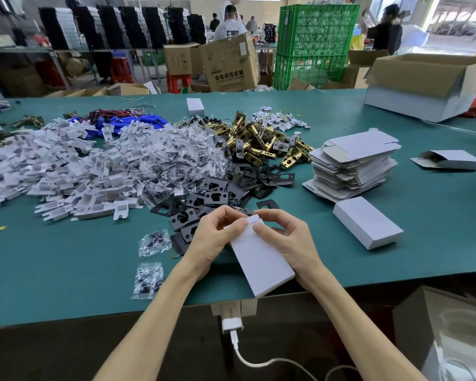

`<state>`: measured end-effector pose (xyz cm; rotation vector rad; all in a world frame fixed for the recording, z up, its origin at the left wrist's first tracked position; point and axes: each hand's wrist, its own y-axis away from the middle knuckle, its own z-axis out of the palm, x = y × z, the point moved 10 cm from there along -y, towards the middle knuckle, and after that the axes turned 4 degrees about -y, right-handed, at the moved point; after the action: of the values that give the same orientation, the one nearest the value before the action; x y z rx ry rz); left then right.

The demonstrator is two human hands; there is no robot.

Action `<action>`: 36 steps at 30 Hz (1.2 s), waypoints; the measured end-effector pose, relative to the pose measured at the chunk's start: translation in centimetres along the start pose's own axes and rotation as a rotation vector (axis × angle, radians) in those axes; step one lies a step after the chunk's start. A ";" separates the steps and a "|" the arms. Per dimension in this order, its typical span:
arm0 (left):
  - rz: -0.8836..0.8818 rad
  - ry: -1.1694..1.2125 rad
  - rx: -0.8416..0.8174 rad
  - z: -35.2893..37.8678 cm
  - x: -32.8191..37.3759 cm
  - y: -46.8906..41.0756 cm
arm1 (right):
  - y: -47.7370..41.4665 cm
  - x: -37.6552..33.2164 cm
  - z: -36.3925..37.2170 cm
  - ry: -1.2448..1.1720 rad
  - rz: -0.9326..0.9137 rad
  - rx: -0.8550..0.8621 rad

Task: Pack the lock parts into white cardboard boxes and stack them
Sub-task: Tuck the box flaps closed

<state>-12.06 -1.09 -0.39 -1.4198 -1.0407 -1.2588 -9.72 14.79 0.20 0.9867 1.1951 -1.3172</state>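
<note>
Head view. A small white rectangular cardboard box [261,259] lies slanted on the green-covered table [66,270], its near corner reaching the table's edge and its far end turned towards the piles of parts. I judge it is held this way because the far end carries the white tuck flap [254,220], and closing that flap looks to be the step in hand. My left hand [212,237] comes in over the table's edge and cups the box's left side, its fingers [231,217] curled over the far left corner beside the flap. My right hand [289,240] mirrors it on the right side, its fingers [270,215] bent inward onto the flap. Both hands thus grip the box and neither is free. The box's contents are hidden. The supplies lie in an arc beyond the hands, presumably so each can be reached in turn: flat black metal strike plates [217,193] just past the fingertips, brass-coloured latch bolts [259,136] behind them, clear plastic bags of dark screws [176,160] to their left, and white moulded inserts [66,166] farther left. To the right stands a stack of flat unfolded white box blanks [352,166]. Just in front of it a closed white box [367,222] lies alone, where I judge finished boxes are to be stacked.
</note>
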 end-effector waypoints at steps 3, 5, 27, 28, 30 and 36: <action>0.007 0.026 0.003 0.0 0.2 0.0 | 0.1 0.0 0.2 -0.032 0.013 -0.024; 0.003 0.033 0.002 0.0 0.2 -0.1 | 0.2 0.1 0.2 -0.051 0.018 -0.030; 0.007 -0.005 -0.120 1.2 0.6 0.3 | -0.4 1.0 -2.2 -0.043 -0.021 0.171; 0.007 0.005 -0.121 1.2 0.6 0.4 | -0.4 1.0 -2.2 -0.044 -0.022 0.168; 0.004 0.026 -0.116 1.3 0.6 0.3 | -0.4 1.0 -2.2 -0.054 -0.022 0.173; 0.012 0.030 -0.115 1.2 0.3 0.3 | -0.3 1.0 -2.6 -0.050 -0.028 0.198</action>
<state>-11.49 0.01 -0.16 -1.4874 -0.9511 -1.3458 -10.31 17.12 -1.17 1.0744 1.0591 -1.4953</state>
